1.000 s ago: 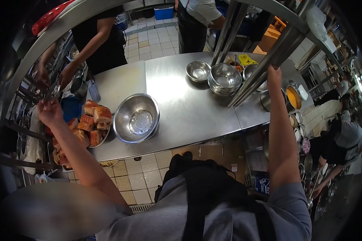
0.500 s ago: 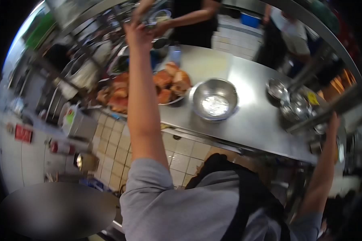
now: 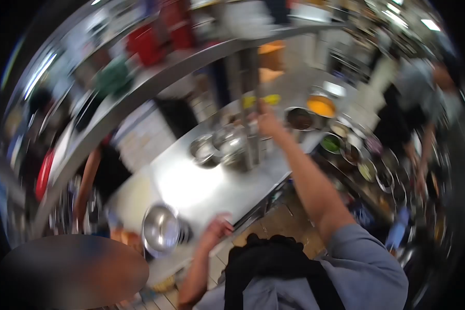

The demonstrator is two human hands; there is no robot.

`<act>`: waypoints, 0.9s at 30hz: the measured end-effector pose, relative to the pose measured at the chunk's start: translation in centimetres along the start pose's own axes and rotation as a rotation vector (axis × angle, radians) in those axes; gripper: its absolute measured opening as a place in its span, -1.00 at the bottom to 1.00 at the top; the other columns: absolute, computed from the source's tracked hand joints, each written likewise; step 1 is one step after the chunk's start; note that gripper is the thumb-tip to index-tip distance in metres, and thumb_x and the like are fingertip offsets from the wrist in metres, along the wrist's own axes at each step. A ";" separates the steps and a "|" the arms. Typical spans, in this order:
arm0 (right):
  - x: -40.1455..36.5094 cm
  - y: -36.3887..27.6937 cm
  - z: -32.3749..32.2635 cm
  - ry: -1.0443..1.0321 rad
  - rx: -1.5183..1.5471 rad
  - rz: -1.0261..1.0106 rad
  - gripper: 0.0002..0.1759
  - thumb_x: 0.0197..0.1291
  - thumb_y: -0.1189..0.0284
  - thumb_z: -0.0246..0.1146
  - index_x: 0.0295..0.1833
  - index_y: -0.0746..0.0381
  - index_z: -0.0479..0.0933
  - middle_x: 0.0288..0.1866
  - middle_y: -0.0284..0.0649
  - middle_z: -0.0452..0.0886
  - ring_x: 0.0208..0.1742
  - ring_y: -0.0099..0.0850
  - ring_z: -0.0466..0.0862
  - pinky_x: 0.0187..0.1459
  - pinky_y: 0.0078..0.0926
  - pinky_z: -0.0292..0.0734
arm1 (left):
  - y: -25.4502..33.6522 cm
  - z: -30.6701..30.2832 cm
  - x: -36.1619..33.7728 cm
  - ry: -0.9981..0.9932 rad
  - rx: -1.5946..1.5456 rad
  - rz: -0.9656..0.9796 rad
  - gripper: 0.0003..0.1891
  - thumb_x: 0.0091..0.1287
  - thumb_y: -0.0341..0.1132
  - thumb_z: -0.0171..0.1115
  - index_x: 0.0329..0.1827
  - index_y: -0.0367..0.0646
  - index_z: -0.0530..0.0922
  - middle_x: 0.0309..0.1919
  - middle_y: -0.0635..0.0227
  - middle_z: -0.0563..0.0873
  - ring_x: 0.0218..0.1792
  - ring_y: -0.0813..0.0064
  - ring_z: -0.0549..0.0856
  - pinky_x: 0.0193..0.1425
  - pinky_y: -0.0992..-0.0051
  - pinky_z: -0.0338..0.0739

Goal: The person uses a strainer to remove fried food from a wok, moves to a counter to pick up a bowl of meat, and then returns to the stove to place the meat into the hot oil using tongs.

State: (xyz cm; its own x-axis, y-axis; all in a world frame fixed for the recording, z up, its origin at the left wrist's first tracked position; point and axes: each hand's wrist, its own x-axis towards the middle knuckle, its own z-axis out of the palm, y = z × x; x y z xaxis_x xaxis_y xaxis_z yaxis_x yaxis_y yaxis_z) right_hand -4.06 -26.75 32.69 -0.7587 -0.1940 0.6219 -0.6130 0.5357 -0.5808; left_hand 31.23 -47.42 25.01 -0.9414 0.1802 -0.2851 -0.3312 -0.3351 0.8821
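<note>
My right hand [image 3: 267, 123] reaches up across the steel table [image 3: 191, 181], beside the upright metal post [image 3: 250, 108]. Motion blur and the post obscure its fingers, so I cannot tell whether it holds anything. Low over the table's near edge is my left hand [image 3: 219, 228], loosely curled with fingers partly apart and nothing visible in it. To its left stands a shiny steel bowl [image 3: 160, 230]. Smaller metal bowls [image 3: 204, 150] sit together left of the post, below my right hand.
An overhead metal rail [image 3: 155, 82] crosses above the table. At right are a pot of orange contents [image 3: 321, 106], a dark-filled pan [image 3: 299, 119] and several food containers [image 3: 331, 142]. One person [image 3: 418, 98] bends there; another person's arm [image 3: 88, 181] shows at left.
My view has swung right, bringing the pots and food containers in. My left hand has come down from its raised reach to the table's near edge. My right hand remains by the post.
</note>
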 end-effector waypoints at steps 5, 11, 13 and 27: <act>-18.2 3.3 -4.7 -0.661 0.966 0.237 -0.64 0.29 0.20 -0.01 -0.07 0.30 0.41 -0.19 -0.26 0.52 -0.22 -0.42 0.50 -0.11 -0.44 0.43 | -20.4 -0.9 9.3 -0.508 1.070 -0.378 -0.69 0.28 -0.21 -0.01 -0.10 -0.19 0.59 -0.06 0.28 0.61 -0.03 0.37 0.57 0.16 0.50 0.33; -58.4 7.7 -12.7 -0.810 0.258 0.569 -0.53 0.18 0.15 0.03 0.14 0.16 0.42 0.05 -0.05 0.51 0.10 -0.13 0.47 0.09 -0.22 0.34 | -23.1 -3.6 17.7 -0.914 1.417 -0.623 -0.70 0.23 -0.25 0.01 -0.08 -0.18 0.58 -0.06 0.27 0.61 -0.01 0.40 0.57 0.15 0.52 0.34; -59.4 3.4 -19.2 -0.697 -0.047 1.190 -0.49 0.05 0.19 0.14 0.16 0.05 0.41 0.03 -0.11 0.53 0.08 -0.17 0.50 0.06 -0.20 0.37 | -22.9 -1.9 22.1 -1.044 1.503 -0.632 -0.70 0.22 -0.27 0.01 -0.07 -0.18 0.58 -0.06 0.27 0.62 -0.01 0.41 0.57 0.15 0.53 0.34; -67.6 3.8 -18.4 0.091 -0.134 2.011 -0.77 -0.15 0.47 0.14 -0.33 0.26 0.62 -0.26 -0.02 0.62 -0.18 -0.10 0.63 -0.21 -0.20 0.52 | -25.0 39.0 33.6 -1.335 1.100 -0.366 -0.76 0.33 -0.33 0.04 -0.01 -0.16 0.56 -0.31 0.42 0.64 -0.32 0.65 0.55 -0.20 0.61 0.46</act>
State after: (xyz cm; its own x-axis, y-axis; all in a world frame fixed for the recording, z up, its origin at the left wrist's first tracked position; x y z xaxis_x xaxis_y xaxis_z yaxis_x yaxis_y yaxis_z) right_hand 49.00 3.54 -1.88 -0.1952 0.6731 -0.7133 0.9473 -0.0589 -0.3148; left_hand 10.37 3.05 8.00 0.0395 0.8464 -0.5311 0.2274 0.5099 0.8296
